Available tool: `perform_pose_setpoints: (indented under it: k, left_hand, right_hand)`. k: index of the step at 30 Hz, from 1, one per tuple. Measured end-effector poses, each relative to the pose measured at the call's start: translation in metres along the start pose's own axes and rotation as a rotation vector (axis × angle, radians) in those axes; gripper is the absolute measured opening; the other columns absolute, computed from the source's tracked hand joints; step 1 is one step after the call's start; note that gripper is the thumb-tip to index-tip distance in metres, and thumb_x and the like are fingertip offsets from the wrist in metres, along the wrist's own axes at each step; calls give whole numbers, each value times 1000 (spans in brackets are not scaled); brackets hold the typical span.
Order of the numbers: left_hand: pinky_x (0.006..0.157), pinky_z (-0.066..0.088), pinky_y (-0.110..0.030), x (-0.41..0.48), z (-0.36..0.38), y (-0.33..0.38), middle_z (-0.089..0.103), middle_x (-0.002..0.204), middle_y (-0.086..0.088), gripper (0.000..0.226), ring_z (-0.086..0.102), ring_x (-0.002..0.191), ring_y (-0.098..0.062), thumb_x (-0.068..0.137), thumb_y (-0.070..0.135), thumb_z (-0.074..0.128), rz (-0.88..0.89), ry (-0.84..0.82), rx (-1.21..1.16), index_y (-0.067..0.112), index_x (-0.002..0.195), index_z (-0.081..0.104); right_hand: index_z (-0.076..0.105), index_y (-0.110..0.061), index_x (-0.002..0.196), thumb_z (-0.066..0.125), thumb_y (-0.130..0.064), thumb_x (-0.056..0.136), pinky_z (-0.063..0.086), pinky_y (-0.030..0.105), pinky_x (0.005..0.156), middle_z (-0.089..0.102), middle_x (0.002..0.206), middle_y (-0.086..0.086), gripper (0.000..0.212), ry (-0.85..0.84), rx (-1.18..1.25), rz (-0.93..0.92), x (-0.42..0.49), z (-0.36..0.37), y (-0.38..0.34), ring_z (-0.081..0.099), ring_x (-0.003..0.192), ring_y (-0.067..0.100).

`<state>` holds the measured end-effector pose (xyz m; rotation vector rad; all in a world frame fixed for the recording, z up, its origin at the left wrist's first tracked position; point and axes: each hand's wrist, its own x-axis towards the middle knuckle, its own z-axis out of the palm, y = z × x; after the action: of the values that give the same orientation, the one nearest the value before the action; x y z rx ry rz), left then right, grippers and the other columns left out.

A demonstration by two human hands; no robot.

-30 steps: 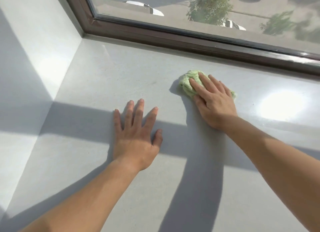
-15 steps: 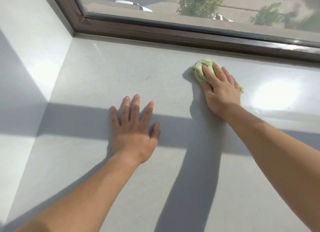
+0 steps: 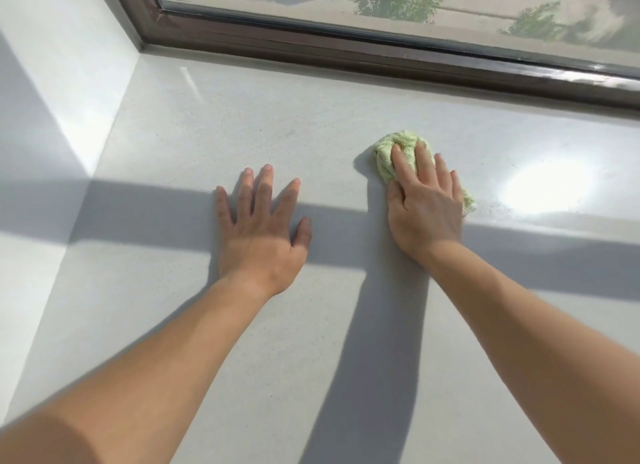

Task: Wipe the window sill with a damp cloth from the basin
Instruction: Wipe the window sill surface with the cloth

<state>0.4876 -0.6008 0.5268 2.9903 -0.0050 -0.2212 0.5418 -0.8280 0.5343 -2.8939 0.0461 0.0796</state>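
Partly under flat right hand, crumpled green cloth, smooth sill

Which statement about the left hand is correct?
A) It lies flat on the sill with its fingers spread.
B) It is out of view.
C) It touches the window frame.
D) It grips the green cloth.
A: the left hand rests flat on the window sill, fingers spread, while the right hand presses the green cloth.
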Motion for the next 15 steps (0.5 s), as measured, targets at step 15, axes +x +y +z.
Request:
perform_pose_setpoints:
  k: [15]
  left_hand:
    - [118,2,-62,-101,11,14,35,155,-13,48,18,149,-27,94,39,36,49,116,-190,20,136,48]
  right_hand:
    - [30,-40,151,33,-41,100,12,48,122,24,163,0,51,6,-17,-225,-109,16,-9,19,150,31]
